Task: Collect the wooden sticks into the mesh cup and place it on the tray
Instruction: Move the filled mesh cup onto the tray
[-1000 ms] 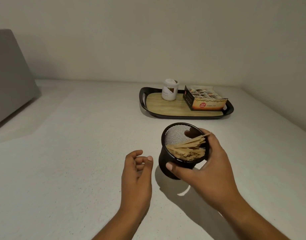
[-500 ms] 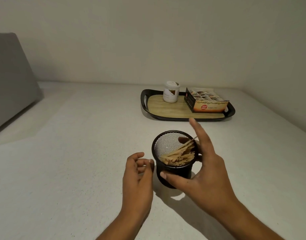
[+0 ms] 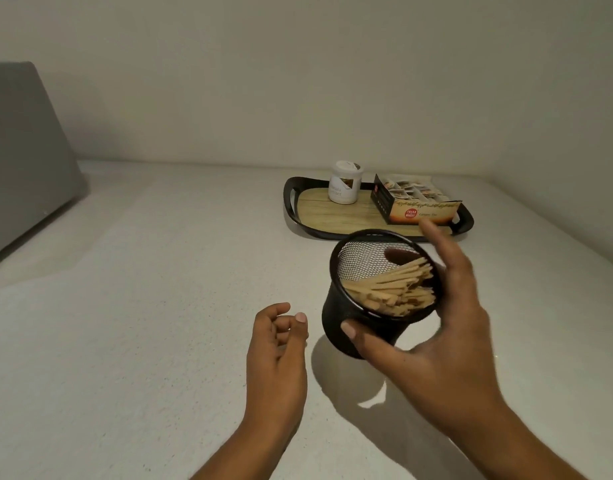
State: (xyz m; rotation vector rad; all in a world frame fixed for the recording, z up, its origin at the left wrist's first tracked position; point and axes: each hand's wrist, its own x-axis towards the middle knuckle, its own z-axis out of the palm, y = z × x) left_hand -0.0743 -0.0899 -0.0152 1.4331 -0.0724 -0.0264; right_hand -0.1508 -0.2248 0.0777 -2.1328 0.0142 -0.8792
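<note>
My right hand (image 3: 433, 337) grips the black mesh cup (image 3: 360, 327), thumb on its near wall and fingers round the far side, index finger sticking up. The cup is lifted off the counter and tilted toward me, its mouth open to the camera. A bundle of wooden sticks (image 3: 391, 289) lies inside it. My left hand (image 3: 277, 348) hovers just left of the cup with loosely curled fingers, holding nothing. The black tray with a wooden floor (image 3: 336, 216) sits beyond the cup at the back right.
On the tray stand a white jar (image 3: 344, 183) at the back left and an open box of sachets (image 3: 415, 199) on the right. A grey slanted object (image 3: 21, 150) fills the far left. Walls close the counter at the back and right.
The cup has risen off the counter, moved toward the tray and tilted more toward me. My left hand has barely moved.
</note>
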